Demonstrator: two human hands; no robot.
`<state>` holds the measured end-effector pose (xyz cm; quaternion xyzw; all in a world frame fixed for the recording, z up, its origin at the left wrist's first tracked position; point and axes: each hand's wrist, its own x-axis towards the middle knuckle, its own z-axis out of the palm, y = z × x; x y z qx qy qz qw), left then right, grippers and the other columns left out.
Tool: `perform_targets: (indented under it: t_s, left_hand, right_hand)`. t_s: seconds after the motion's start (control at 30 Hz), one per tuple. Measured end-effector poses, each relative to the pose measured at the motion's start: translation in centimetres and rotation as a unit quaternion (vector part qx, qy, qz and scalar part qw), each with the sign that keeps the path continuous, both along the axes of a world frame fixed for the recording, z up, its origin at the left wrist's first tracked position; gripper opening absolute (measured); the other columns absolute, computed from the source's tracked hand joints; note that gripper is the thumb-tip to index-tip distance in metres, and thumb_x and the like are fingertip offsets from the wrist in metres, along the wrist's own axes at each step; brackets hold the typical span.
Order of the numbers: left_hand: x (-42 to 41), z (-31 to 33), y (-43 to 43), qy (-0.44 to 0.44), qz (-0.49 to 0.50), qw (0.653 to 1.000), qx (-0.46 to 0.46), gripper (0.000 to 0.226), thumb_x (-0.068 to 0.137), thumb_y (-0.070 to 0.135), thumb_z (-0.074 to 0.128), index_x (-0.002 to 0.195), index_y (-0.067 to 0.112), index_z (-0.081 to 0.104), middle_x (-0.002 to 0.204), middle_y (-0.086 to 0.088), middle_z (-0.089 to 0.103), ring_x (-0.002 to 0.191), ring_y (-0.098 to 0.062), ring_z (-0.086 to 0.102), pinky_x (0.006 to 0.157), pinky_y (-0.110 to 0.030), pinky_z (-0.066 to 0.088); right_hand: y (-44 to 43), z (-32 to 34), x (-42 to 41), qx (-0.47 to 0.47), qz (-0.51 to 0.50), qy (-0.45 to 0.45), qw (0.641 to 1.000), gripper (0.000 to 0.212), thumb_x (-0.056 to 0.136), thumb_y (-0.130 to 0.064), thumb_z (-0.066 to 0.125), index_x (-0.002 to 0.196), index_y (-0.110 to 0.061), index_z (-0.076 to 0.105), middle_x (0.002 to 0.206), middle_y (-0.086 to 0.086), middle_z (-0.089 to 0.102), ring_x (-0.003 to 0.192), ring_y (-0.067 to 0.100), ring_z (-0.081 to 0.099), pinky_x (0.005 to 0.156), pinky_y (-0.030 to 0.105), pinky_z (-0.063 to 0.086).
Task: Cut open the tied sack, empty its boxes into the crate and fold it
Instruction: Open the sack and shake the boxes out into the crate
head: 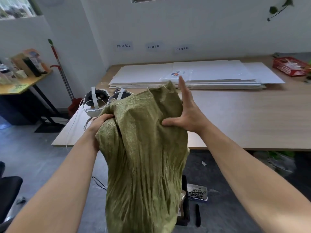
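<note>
An olive-green woven sack hangs upside down in front of me, its closed bottom end held up at chest height and its lower part dropping to the floor. My left hand grips a bunch of the fabric on the sack's left side. My right hand presses on the right side with the thumb pinching the cloth and the fingers stretched upward. A dark crate shows only as an edge low down behind the sack, with cardboard inside it. Any boxes are hidden by the sack.
A long wooden table stands ahead with stacked white boards, two white headsets and a red basket. On the floor lie a small tray of black ties and a black tool. A black chair is at left.
</note>
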<state>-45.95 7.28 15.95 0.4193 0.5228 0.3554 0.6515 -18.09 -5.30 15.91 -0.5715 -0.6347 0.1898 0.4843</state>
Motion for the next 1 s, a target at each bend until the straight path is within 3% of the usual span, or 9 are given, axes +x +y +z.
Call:
perform_targets:
  t_s: [0.1,0.23,0.33,0.47,0.57,0.63,0.73,0.87,1.0]
  left_hand:
    - [-0.3,-0.2,0.2,0.002,-0.029,1.0,-0.003,0.024,0.101,0.013,0.045,0.093,0.004,0.066,0.059,-0.005,0.071,0.049,-0.013,0.069,0.045,-0.022,0.055]
    - [-0.6,0.4,-0.3,-0.037,-0.044,0.998,-0.013,0.024,0.102,0.013,0.043,0.095,0.008,0.066,0.066,-0.005,0.074,0.054,-0.012,0.071,0.045,-0.023,0.056]
    - [-0.7,0.4,-0.7,-0.103,-0.038,0.994,-0.03,0.028,0.094,0.025,0.056,0.116,0.009,0.066,0.091,-0.01,0.073,0.07,-0.019,0.075,0.054,-0.03,0.06]
    - [-1.3,0.4,-1.8,-0.157,-0.097,0.982,-0.035,0.046,0.099,0.043,0.046,0.088,0.015,0.081,0.089,-0.009,0.077,0.079,-0.023,0.075,0.066,-0.037,0.063]
    - [-2.2,0.5,-1.8,-0.173,-0.113,0.977,0.052,0.034,0.101,0.033,0.046,0.125,0.016,0.063,0.107,-0.007,0.07,0.085,-0.022,0.073,0.073,-0.037,0.061]
    - [-2.5,0.6,-1.4,-0.16,-0.131,0.974,0.09,0.054,0.094,0.013,0.053,0.146,0.024,0.04,0.121,-0.01,0.064,0.094,-0.026,0.07,0.077,-0.042,0.06]
    - [-2.0,1.1,-1.3,-0.117,-0.142,0.974,0.134,0.072,0.08,-0.006,0.055,0.143,0.027,0.043,0.112,-0.007,0.068,0.096,-0.026,0.069,0.079,-0.041,0.059]
    - [-1.1,1.7,-1.4,-0.061,-0.085,0.981,0.165,0.049,0.085,-0.005,0.058,0.119,0.03,0.058,0.094,0.002,0.07,0.086,-0.017,0.064,0.074,-0.034,0.05]
    - [-1.0,1.3,-1.1,-0.005,-0.021,0.987,0.161,0.028,0.091,0.006,0.059,0.109,0.028,0.063,0.091,0.001,0.065,0.08,-0.015,0.061,0.083,-0.037,0.045]
  right_hand:
    - [0.0,-0.5,0.0,-0.018,0.023,-0.08,0.996,0.124,0.067,-0.029,0.09,0.152,-0.042,0.002,0.163,0.001,0.008,0.15,0.014,0.009,0.116,0.03,0.019]
    - [0.3,-0.5,0.1,-0.052,-0.01,-0.064,0.997,0.099,0.074,-0.022,0.084,0.152,-0.039,0.025,0.142,-0.002,0.044,0.121,0.011,0.044,0.1,0.025,0.04]
    - [0.7,-0.8,0.1,-0.08,-0.034,0.014,0.996,0.075,0.078,-0.02,0.081,0.141,-0.035,0.043,0.121,-0.005,0.059,0.106,0.017,0.057,0.092,0.031,0.051]
    - [1.0,-1.7,0.3,-0.102,-0.014,0.17,0.98,0.056,0.08,-0.007,0.076,0.129,-0.027,0.056,0.116,-0.001,0.064,0.109,0.018,0.062,0.095,0.043,0.054]
    - [1.3,-1.8,0.6,-0.129,-0.011,0.233,0.964,0.056,0.082,-0.007,0.071,0.132,-0.025,0.055,0.119,0.005,0.064,0.11,0.024,0.062,0.095,0.047,0.055]
    - [1.5,-1.7,0.8,-0.148,-0.013,0.266,0.953,0.059,0.085,-0.009,0.069,0.138,-0.027,0.05,0.122,0.006,0.062,0.112,0.027,0.062,0.092,0.05,0.056]
    - [1.8,-1.5,0.9,-0.16,-0.019,0.335,0.928,0.069,0.084,-0.015,0.068,0.146,-0.028,0.04,0.13,0.008,0.057,0.114,0.028,0.061,0.087,0.048,0.057]
    - [1.8,-1.2,0.4,-0.14,-0.018,0.401,0.905,0.058,0.092,-0.011,0.065,0.142,-0.025,0.042,0.124,0.01,0.062,0.113,0.031,0.063,0.088,0.05,0.056]
    - [1.4,-0.9,0.5,-0.125,0.008,0.435,0.892,0.092,0.088,-0.021,0.072,0.155,-0.041,0.01,0.123,0.003,0.056,0.113,0.026,0.062,0.092,0.044,0.054]
